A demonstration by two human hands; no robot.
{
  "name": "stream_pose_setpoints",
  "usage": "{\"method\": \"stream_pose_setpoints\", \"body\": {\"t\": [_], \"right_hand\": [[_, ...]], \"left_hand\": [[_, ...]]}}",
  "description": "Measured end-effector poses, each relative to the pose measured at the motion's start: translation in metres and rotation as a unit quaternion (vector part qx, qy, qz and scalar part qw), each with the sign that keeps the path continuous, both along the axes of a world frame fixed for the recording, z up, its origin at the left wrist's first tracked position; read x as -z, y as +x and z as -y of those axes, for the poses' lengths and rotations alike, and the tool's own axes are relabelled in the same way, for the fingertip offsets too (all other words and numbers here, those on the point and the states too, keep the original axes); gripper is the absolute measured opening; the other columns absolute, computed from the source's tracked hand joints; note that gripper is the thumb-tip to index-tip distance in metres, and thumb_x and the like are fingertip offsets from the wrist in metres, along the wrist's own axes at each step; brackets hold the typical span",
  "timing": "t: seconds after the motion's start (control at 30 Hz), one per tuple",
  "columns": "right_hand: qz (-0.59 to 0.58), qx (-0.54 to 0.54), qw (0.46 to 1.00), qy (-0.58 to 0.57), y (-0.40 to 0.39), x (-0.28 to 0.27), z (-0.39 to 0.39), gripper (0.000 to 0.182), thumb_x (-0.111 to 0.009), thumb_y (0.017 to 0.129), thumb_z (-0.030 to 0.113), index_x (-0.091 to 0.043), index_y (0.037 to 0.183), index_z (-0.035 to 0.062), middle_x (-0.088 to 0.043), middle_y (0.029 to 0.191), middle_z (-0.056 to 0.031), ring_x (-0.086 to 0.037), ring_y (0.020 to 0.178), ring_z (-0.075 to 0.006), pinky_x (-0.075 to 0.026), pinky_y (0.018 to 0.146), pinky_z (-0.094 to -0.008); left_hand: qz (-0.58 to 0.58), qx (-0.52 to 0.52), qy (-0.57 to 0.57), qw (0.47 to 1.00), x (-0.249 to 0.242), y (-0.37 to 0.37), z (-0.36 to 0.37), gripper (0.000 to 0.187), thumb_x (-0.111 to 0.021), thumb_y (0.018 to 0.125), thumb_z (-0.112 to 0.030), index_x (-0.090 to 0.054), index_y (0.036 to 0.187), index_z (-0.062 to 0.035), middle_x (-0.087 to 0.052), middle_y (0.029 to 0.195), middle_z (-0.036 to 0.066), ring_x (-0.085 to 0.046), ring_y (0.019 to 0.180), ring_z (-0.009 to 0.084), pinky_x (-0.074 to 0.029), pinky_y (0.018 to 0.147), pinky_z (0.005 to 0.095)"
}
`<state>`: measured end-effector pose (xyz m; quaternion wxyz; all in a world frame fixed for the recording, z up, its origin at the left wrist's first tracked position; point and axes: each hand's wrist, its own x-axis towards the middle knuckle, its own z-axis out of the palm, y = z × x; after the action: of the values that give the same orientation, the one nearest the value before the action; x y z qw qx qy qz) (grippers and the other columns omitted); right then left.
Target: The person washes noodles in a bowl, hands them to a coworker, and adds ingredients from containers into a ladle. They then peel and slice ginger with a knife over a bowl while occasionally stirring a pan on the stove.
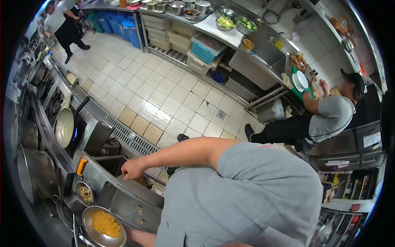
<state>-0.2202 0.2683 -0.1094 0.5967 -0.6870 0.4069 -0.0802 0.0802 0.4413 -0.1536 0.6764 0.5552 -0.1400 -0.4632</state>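
My left hand [132,234] is at the right edge of a metal bowl [88,214]. Its fingers are mostly hidden behind the bowl, which it appears to grip. Orange-yellow crumbs [105,224] lie in the bowl. My right hand [133,168] hangs with curled fingers by the edge of the steel counter [123,197]; whether anything is inside them is hidden. Beyond the metal bowl stands a smaller bowl of pale brown pieces [85,192]. An orange handle [82,167] sticks up at the counter's edge.
A pan [64,126] sits over a blue flame on the stove at left. A floor drain grate [123,133] runs along the stove. One co-worker [329,113] works at the right-hand counter; another person [61,24] stands at the far left. Bowls of greens [246,24] stand on the far counter.
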Motion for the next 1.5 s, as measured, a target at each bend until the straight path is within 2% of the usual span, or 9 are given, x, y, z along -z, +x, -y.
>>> {"method": "stream_pose_setpoints", "body": {"t": [0.43, 0.57, 0.73, 1.03, 1.1, 1.13, 1.2, 1.33, 1.5], "right_hand": [[0.236, 0.37, 0.886, 0.146, -0.248, -0.047, -0.023, 0.043, -0.058, 0.091, 0.01, -0.049, 0.133, 0.0073, -0.069, 0.093, -0.0158, -0.072, 0.068, -0.0238, -0.062, 0.047, -0.0368], [0.129, 0.484, 0.865, -0.027, -0.463, 0.0, -0.058, 0.043, -0.062, 0.093, 0.017, -0.054, 0.135, 0.0081, -0.069, 0.091, -0.008, -0.067, 0.071, -0.0154, -0.059, 0.054, -0.0347], [0.077, 0.739, 0.668, 0.028, -0.698, 0.002, -0.14, 0.037, -0.063, 0.092, 0.013, -0.06, 0.129, 0.0064, -0.072, 0.102, -0.0128, -0.072, 0.078, -0.0214, -0.063, 0.061, -0.0376], [0.192, 0.914, 0.323, -0.157, -0.964, -0.025, -0.217, 0.046, -0.062, 0.092, 0.006, -0.045, 0.135, 0.0096, -0.061, 0.126, -0.0143, -0.069, 0.103, -0.0306, -0.063, 0.07, -0.0487], [0.214, 0.916, 0.273, -0.204, -0.998, -0.029, -0.221, 0.047, -0.06, 0.093, 0.005, -0.043, 0.136, 0.0109, -0.06, 0.128, -0.0156, -0.067, 0.107, -0.0332, -0.062, 0.072, -0.0498], [0.232, 0.916, 0.24, -0.221, -1.015, -0.023, -0.221, 0.046, -0.059, 0.093, 0.005, -0.044, 0.136, 0.0113, -0.061, 0.126, -0.0159, -0.068, 0.106, -0.0343, -0.063, 0.071, -0.049], [0.24, 0.918, 0.226, -0.22, -1.046, -0.015, -0.222, 0.045, -0.057, 0.094, 0.004, -0.043, 0.136, 0.0103, -0.061, 0.124, -0.0172, -0.068, 0.102, -0.0352, -0.063, 0.069, -0.0473], [0.276, 0.904, 0.282, -0.163, -1.054, -0.016, -0.201, 0.043, -0.05, 0.094, 0.001, -0.043, 0.136, 0.0066, -0.063, 0.12, -0.0209, -0.07, 0.094, -0.0366, -0.064, 0.063, -0.0428], [0.386, 0.868, 0.31, -0.034, -1.039, 0.03, -0.122, 0.041, -0.05, 0.094, 0.0, -0.043, 0.134, -0.0015, -0.063, 0.117, -0.0233, -0.07, 0.09, -0.0379, -0.065, 0.065, -0.0455]], "left_hand": [[-0.308, 0.46, -0.069, 0.83, -0.007, -0.274, 0.167, 0.057, -0.058, 0.099, -0.042, -0.051, 0.142, -0.006, -0.058, 0.14, 0.011, -0.056, 0.128, 0.0308, -0.045, 0.108, 0.0549], [0.083, 0.429, 0.199, 0.877, -0.004, -0.366, 0.201, 0.057, -0.058, 0.099, -0.041, -0.052, 0.138, -0.0006, -0.059, 0.137, 0.012, -0.057, 0.124, 0.0297, -0.046, 0.102, 0.0423], [0.361, 0.417, 0.178, 0.815, 0.149, -0.325, 0.22, 0.044, -0.057, 0.098, -0.038, -0.066, 0.118, -0.0004, -0.069, 0.115, 0.016, -0.065, 0.106, 0.0316, -0.05, 0.09, 0.0441], [0.147, 0.439, 0.46, 0.758, 0.155, -0.291, 0.125, 0.039, -0.06, 0.098, -0.03, -0.061, 0.125, -0.0026, -0.068, 0.105, 0.012, -0.068, 0.094, 0.0325, -0.059, 0.081, 0.0495], [0.43, 0.625, 0.287, 0.585, 0.136, -0.281, 0.133, 0.039, -0.059, 0.099, -0.03, -0.06, 0.127, -0.0029, -0.067, 0.11, 0.012, -0.066, 0.099, 0.0328, -0.058, 0.081, 0.0509], [0.63, 0.71, 0.066, 0.307, 0.13, -0.277, 0.137, 0.04, -0.059, 0.1, -0.03, -0.06, 0.129, -0.0033, -0.065, 0.114, 0.013, -0.065, 0.103, 0.0332, -0.058, 0.082, 0.0522], [0.609, 0.703, 0.117, 0.348, 0.126, -0.275, 0.148, 0.038, -0.058, 0.099, -0.03, -0.06, 0.127, -0.0045, -0.064, 0.111, 0.012, -0.064, 0.1, 0.0319, -0.057, 0.08, 0.0514], [0.312, 0.466, 0.443, 0.699, 0.099, -0.314, 0.195, 0.033, -0.057, 0.095, -0.031, -0.059, 0.121, -0.0092, -0.061, 0.101, 0.009, -0.061, 0.087, 0.0271, -0.052, 0.073, 0.0482], [0.274, 0.385, 0.425, 0.772, 0.069, -0.407, 0.264, 0.028, -0.058, 0.094, -0.033, -0.062, 0.117, -0.0163, -0.053, 0.082, 0.001, -0.053, 0.066, 0.0181, -0.048, 0.062, 0.0425]]}}
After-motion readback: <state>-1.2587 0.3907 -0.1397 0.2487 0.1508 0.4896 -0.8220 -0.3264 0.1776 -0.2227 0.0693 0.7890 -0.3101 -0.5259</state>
